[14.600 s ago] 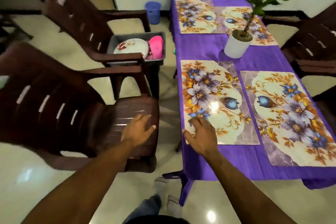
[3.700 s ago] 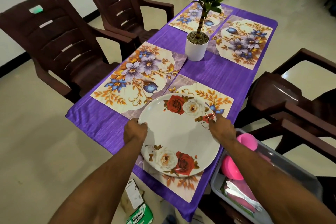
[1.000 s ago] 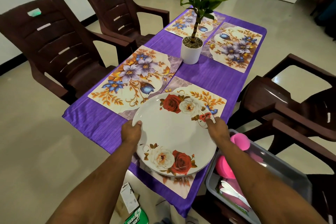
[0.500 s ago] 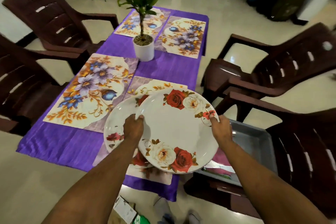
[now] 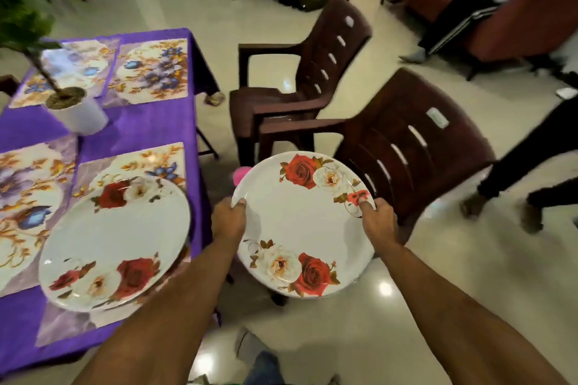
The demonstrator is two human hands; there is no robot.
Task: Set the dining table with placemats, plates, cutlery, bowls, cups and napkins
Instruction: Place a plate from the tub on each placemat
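Head view, change: held plate (image 5: 305, 222) now off the table, over the floor beside the brown chair (image 5: 403, 147); second plate (image 5: 114, 244) left on the placemat (image 5: 93, 166).
Hands: left hand (image 5: 228, 219) and right hand (image 5: 377, 222) grip opposite rims, thumbs on top.
Hidden: pink item (image 5: 240, 172) mostly behind the held plate; plant (image 5: 25, 22) cut off.

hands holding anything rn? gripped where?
Yes: one rose-patterned plate, off the table. Left hand grips its left rim, right hand its right rim, thumbs on top.

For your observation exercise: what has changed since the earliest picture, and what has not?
One plate now lies on the near placemat. Both hands, left and right, grip a second plate, carried off the table's right side. The four placemats and plant pot stayed put.
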